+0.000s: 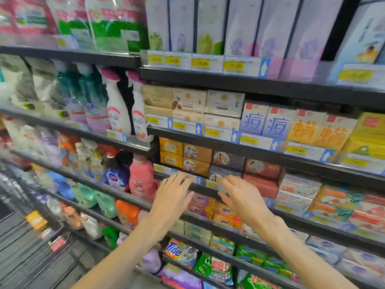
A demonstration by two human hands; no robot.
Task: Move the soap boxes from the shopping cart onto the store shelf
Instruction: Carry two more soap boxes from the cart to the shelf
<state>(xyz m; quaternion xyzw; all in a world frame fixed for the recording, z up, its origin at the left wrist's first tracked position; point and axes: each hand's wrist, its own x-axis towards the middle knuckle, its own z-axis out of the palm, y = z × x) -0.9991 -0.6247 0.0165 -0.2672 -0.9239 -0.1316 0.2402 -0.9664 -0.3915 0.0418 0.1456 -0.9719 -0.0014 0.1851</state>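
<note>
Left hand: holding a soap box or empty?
Empty. The left hand has fingers spread at the dark shelf edge, gripping nothing.

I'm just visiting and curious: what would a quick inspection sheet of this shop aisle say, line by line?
Surface: dark shelf edge with yellow price tags, at the hands' height.
Job's things: stacked soap boxes, orange, brown, purple and red, on the shelf just above the hands; shopping cart at lower left, blurred, with an orange-yellow pack near it.
Clutter: spray bottles and a pink bottle to the left; detergent bags below.
Hands: left hand and right hand both empty, fingers spread, at the shelf edge.
Cables: nothing seen.
Surroundings: packed store shelves above and below; tall boxes on top.
</note>
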